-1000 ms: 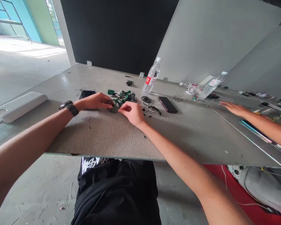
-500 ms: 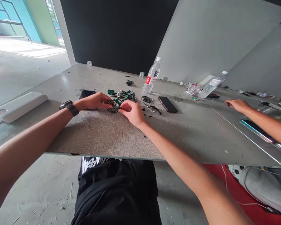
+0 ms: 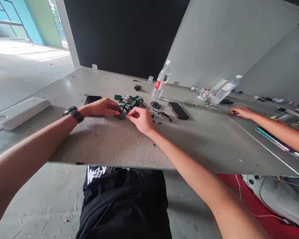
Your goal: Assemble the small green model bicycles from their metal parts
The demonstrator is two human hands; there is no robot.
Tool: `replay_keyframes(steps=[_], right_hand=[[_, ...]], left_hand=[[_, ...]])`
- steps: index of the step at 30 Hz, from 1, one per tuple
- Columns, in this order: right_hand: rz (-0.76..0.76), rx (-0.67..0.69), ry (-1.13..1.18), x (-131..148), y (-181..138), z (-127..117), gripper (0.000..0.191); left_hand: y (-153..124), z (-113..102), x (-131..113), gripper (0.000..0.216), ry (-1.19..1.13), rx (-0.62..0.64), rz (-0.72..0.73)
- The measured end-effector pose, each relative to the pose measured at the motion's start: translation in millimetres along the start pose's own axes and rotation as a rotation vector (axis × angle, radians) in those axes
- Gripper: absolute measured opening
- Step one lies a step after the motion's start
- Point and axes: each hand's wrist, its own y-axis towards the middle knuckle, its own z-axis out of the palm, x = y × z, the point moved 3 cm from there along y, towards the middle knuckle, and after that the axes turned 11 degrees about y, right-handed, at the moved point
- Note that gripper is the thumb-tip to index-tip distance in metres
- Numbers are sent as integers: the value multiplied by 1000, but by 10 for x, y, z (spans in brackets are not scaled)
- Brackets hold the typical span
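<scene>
A small green model bicycle (image 3: 131, 104) stands on the table between my hands. Its spoked wheel (image 3: 120, 113) faces me. My left hand (image 3: 106, 107), with a dark watch (image 3: 74, 114) on the wrist, grips that wheel at its left side between thumb and fingers. On the wheel's other side, my right hand (image 3: 142, 120) is closed in a pinch, its fingertips at the rim; whatever is in them is too small to name. Right of the bicycle lie a loose wheel (image 3: 155, 105) and a silver part with a curved black piece (image 3: 165, 116). Behind it sits a green piece (image 3: 118, 97).
A phone (image 3: 178, 110) and a water bottle (image 3: 161, 81) are to the right. Another dark object (image 3: 94, 99) lies behind my left wrist. At far left rests a white case (image 3: 20, 113). Another person's hand (image 3: 240, 112) is over the table at right, near a second bottle (image 3: 226, 89).
My right fingertips have shifted very slightly at the wheel rim; my left hand stays in place. The other person's hand has moved left along the table.
</scene>
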Motion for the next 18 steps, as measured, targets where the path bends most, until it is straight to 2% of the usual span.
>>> replay_keyframes(steps=[8,18], right_hand=[[86,-20,177,-145,40,6,12],[122,-10,252,-178,30,17,21]], left_hand=[[-9,-21,-43,29,-26,-59,107],[-2,-14,-9,31,-14,-47,39]])
